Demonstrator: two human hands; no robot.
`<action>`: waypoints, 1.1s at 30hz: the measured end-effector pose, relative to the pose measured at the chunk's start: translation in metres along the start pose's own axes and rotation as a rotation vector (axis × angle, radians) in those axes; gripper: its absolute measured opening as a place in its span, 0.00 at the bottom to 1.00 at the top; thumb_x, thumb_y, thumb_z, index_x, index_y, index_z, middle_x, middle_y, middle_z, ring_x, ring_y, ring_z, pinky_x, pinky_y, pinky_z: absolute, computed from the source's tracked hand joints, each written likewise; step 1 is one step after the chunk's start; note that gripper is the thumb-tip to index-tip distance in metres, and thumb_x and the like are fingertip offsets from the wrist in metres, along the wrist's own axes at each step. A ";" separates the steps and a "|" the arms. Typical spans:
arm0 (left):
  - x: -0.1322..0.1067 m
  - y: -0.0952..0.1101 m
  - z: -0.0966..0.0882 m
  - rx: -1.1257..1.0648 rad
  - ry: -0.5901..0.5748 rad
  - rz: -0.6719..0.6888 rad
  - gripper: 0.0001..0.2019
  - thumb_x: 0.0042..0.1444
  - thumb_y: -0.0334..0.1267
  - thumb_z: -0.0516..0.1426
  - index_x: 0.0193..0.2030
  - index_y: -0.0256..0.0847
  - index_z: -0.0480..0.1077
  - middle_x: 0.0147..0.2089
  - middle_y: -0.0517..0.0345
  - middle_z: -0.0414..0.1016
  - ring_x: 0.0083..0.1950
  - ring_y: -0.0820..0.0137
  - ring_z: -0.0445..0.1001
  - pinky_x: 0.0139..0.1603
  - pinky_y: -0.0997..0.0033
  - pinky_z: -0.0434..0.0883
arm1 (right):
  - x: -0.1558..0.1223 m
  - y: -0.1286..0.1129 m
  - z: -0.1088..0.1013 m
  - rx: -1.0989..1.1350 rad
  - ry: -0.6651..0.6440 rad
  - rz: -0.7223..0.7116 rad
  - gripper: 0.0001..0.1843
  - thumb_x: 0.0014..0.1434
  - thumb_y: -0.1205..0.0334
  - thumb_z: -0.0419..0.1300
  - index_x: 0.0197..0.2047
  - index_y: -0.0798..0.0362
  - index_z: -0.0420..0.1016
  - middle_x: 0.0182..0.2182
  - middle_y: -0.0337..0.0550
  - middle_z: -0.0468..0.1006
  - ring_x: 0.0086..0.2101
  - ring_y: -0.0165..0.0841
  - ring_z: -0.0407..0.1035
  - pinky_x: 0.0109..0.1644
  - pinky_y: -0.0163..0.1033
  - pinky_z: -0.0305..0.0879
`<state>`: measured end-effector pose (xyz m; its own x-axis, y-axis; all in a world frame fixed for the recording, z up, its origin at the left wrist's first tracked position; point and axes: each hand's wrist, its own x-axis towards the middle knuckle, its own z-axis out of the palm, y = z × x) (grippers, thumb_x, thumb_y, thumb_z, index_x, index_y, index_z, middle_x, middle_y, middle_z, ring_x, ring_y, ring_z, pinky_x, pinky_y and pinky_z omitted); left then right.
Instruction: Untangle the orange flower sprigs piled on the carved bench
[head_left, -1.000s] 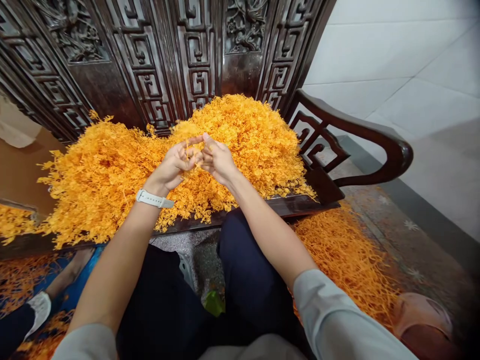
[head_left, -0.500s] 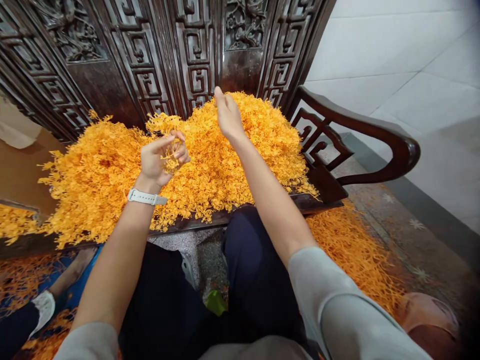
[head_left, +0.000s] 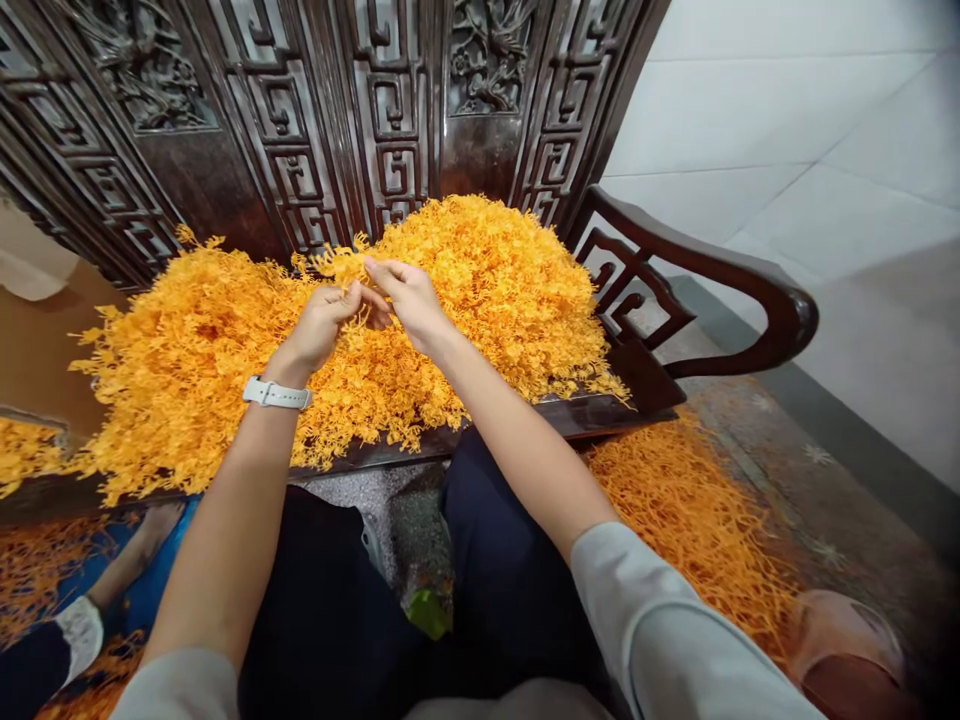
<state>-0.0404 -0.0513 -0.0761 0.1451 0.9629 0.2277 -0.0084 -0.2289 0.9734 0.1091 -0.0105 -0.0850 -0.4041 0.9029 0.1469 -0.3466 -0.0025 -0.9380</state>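
A large heap of orange branching plastic flower pieces (head_left: 480, 290) covers the carved bench. Above it, my left hand (head_left: 326, 318), with a pale watch strap on the wrist, is closed with the thumb against the fingers around a small orange flower piece (head_left: 365, 313). My right hand (head_left: 411, 300) meets it from the right, its thumb and forefinger pinched at the same spot. The fingers of both hands touch or nearly touch. Most of the held piece is hidden by the fingers and blends into the heap behind.
Behind the heap rises the dark carved backrest (head_left: 315, 130), with a curved armrest (head_left: 750, 290) at the right. Thin orange strands (head_left: 697, 530) lie on the floor beside a pinkish rounded object (head_left: 847, 635). A brown cardboard box (head_left: 60, 340) stands left, above another person's foot (head_left: 154, 530).
My right hand has come down and left from above the heap to my left hand. My left hand has closed more around the orange piece.
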 end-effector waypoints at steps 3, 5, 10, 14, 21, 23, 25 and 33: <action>0.001 -0.004 -0.005 0.018 0.143 0.032 0.25 0.60 0.63 0.64 0.32 0.40 0.80 0.32 0.47 0.81 0.42 0.58 0.82 0.40 0.61 0.78 | 0.010 0.008 -0.005 0.065 0.049 -0.036 0.18 0.66 0.47 0.68 0.35 0.50 0.69 0.31 0.36 0.70 0.30 0.26 0.65 0.37 0.35 0.67; 0.001 -0.006 -0.010 0.002 0.275 0.094 0.25 0.61 0.63 0.62 0.32 0.40 0.79 0.35 0.46 0.82 0.44 0.58 0.82 0.41 0.61 0.78 | 0.015 0.012 -0.012 0.118 0.095 -0.027 0.14 0.68 0.54 0.67 0.36 0.50 0.69 0.33 0.36 0.70 0.31 0.25 0.65 0.38 0.33 0.67; 0.002 -0.010 -0.017 -0.102 0.470 0.156 0.25 0.63 0.63 0.61 0.34 0.40 0.77 0.41 0.47 0.83 0.45 0.62 0.80 0.42 0.63 0.76 | 0.020 0.013 -0.018 0.123 0.130 -0.025 0.12 0.69 0.59 0.66 0.35 0.51 0.69 0.30 0.34 0.66 0.28 0.24 0.59 0.35 0.32 0.62; 0.006 -0.014 -0.017 -0.284 0.503 0.099 0.26 0.59 0.66 0.64 0.38 0.42 0.73 0.41 0.53 0.82 0.40 0.67 0.77 0.42 0.65 0.75 | 0.017 0.010 -0.012 0.110 0.107 -0.023 0.13 0.70 0.61 0.64 0.34 0.52 0.69 0.28 0.33 0.64 0.27 0.24 0.58 0.34 0.33 0.60; 0.015 -0.021 -0.007 -0.244 0.577 0.049 0.31 0.57 0.76 0.58 0.37 0.46 0.66 0.37 0.54 0.75 0.43 0.64 0.78 0.38 0.66 0.74 | 0.010 0.016 0.000 0.112 0.064 0.036 0.10 0.71 0.61 0.65 0.37 0.52 0.71 0.25 0.31 0.64 0.25 0.24 0.59 0.32 0.31 0.60; 0.015 -0.022 -0.003 -0.166 0.542 0.032 0.31 0.56 0.74 0.60 0.41 0.47 0.66 0.40 0.54 0.76 0.44 0.65 0.78 0.39 0.66 0.75 | 0.009 0.017 0.001 0.087 0.067 0.063 0.09 0.72 0.61 0.62 0.38 0.52 0.72 0.25 0.31 0.65 0.25 0.24 0.59 0.32 0.31 0.60; 0.014 -0.024 0.001 -0.074 0.509 0.056 0.29 0.53 0.67 0.67 0.44 0.47 0.65 0.42 0.55 0.77 0.44 0.65 0.78 0.41 0.66 0.75 | 0.010 0.018 0.001 0.069 0.066 0.066 0.10 0.74 0.60 0.60 0.38 0.52 0.71 0.26 0.31 0.65 0.25 0.24 0.59 0.32 0.31 0.59; 0.010 -0.025 0.011 0.145 0.456 0.197 0.25 0.46 0.44 0.74 0.44 0.44 0.67 0.41 0.55 0.76 0.45 0.66 0.80 0.47 0.68 0.77 | 0.015 0.030 -0.008 -0.229 0.107 -0.118 0.31 0.66 0.30 0.59 0.30 0.49 0.60 0.26 0.35 0.63 0.27 0.28 0.56 0.31 0.36 0.54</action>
<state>-0.0282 -0.0378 -0.0983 -0.2920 0.8567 0.4253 0.1493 -0.3984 0.9050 0.0998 0.0062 -0.1136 -0.2767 0.9313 0.2368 -0.1807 0.1916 -0.9647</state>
